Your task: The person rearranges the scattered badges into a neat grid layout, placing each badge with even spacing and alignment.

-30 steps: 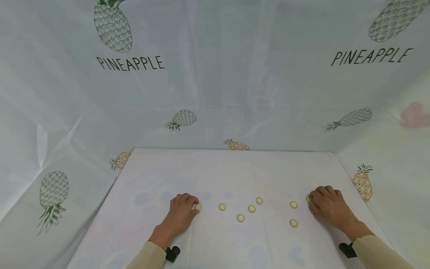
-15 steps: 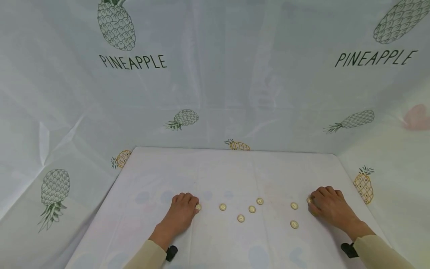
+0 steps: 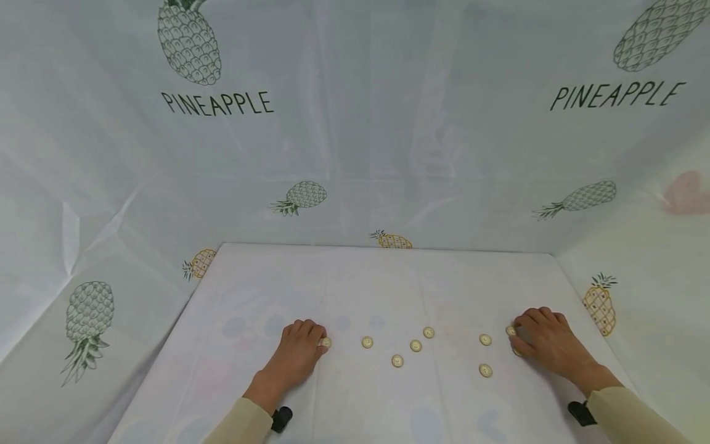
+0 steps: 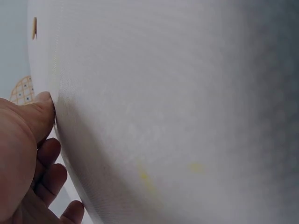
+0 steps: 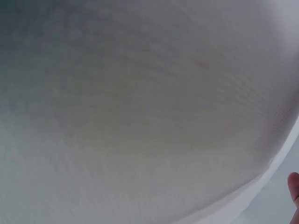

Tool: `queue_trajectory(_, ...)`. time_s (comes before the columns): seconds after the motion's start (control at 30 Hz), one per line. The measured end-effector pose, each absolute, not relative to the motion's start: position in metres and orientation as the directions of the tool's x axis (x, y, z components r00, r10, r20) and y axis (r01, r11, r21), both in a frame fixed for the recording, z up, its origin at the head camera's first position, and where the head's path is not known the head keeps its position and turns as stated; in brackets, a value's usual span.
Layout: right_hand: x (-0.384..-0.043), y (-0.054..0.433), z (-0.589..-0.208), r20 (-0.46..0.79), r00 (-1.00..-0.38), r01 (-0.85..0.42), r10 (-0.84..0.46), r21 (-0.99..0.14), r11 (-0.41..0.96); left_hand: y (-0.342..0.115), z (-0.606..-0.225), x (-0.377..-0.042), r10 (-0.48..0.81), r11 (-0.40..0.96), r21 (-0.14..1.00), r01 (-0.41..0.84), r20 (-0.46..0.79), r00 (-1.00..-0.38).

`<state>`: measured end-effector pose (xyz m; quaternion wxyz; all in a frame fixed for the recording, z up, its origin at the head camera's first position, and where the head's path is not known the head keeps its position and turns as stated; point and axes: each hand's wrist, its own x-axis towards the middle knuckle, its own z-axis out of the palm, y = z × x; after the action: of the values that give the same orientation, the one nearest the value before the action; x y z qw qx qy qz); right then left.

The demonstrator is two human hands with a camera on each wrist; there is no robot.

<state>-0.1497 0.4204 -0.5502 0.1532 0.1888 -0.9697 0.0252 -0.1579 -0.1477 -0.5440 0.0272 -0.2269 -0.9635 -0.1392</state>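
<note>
Nine buttons were counted on the white table [image 3: 266, 290], all lying flat.

Left hand [image 3: 297, 351]: fingers bent, thumb and foremost fingertip set at the edge of one button [image 3: 326, 342]. Whether they pinch it or merely touch it cannot be told. The left wrist view shows the thumb [image 4: 41, 114] above curled fingers [image 4: 51, 182], small gaps between them.

Right hand [image 3: 546, 342]: fingers bent, tips down at two buttons. The far button [image 3: 511, 331] lies at the fingertips; the near button [image 3: 517, 352] is partly covered by the thumb. Grip cannot be confirmed; the right wrist view shows only one digit [image 5: 293, 186] at its edge.

Between the hands, well apart from both, lie a lone button [image 3: 367, 342] nearest the left hand and a loose group of three buttons [image 3: 415, 346]. Two further buttons [image 3: 485, 340] lie near the right hand, one closer to the wearer.

Each wrist carries a black device [image 3: 281, 419] beside a beige sleeve [image 3: 241, 424]. A pineapple-printed curtain [image 3: 383, 123] stands behind the table.
</note>
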Motion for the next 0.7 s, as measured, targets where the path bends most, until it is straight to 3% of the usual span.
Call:
queue_trajectory(0.23,-0.1538,0.4181,-0.5485,0.335,-0.850,-0.427,-0.406,0.011,0.904,-0.1471,-0.5442,-0.1593,0.419,0.868,0.251,0.428,0.091,-0.903)
queue_trajectory(0.7,-0.1565,0.4133,-0.5443,0.258,-0.887,-0.402,-0.382,-0.027,0.915,-0.1462,-0.5429,-0.1584,0.408,0.872,0.266,0.411,0.068,-0.910)
